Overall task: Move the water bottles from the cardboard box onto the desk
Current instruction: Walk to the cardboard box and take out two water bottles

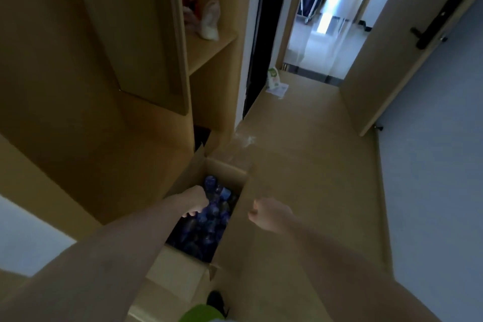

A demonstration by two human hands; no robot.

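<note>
2 bare hands are showing here, and going left to right: a tall wooden cabinet (91,60) is taking up the left side, with a shelf holding a whitish bag (210,21), then the open cardboard box (183,266) is sitting on the floor right against it. The left hand (194,201) is reaching down into the box and its fingers are curling down among the water bottles (209,219), but it's blurry and dim, so I can't tell if they're actually pinching 1 or just touching the tops. The bottles are lying directly under and just past those fingertips, packed in a dark bluish, see-through jumble filling the box; they're probably standing with their long axis pointing up at the camera, though honestly it's too murky to be sure. The left hand is clearly the nearer 1, since the right hand (269,213) is hovering outside the box, just beside its right wall, fingers loosely curled and holding nothing. So my guess is the lift is coming straight up out of the box with the left. Further right, plain floor is running up to an open door (407,55) with a bright hallway beyond. No desk is showing anywhere in this view.
</note>
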